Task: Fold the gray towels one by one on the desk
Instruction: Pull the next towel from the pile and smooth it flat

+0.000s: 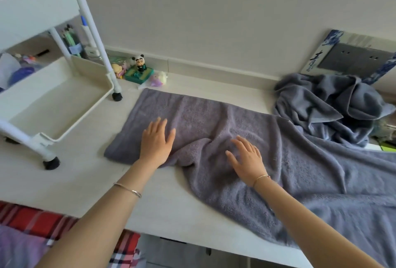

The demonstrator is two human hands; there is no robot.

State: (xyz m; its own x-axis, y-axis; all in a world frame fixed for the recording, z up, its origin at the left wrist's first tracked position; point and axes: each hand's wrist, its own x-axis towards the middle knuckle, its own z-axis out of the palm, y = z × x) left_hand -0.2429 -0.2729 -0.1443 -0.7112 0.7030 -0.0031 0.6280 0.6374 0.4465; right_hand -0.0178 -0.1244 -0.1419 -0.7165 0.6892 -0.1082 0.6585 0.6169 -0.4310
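Two gray towels lay on the desk [90, 173]: the spread towel [214, 115] just right of the white cart [90, 113], with my left hand [157, 143] and right hand [246, 158] pressed flat on it, fingers straight, gripping nothing. The crumpled towel [330, 104] sat farther right of the cart. Neither looked fully folded, I judged.

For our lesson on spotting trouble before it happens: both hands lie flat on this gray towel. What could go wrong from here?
1. A bunched ridge lies between the left hand and the right hand on the gray towel; folding now would likely trap creases.
2. The towel's right end seems to run over the front edge of the desk, so it may slide off.
3. The crumpled towel lies close behind and could get dragged along.
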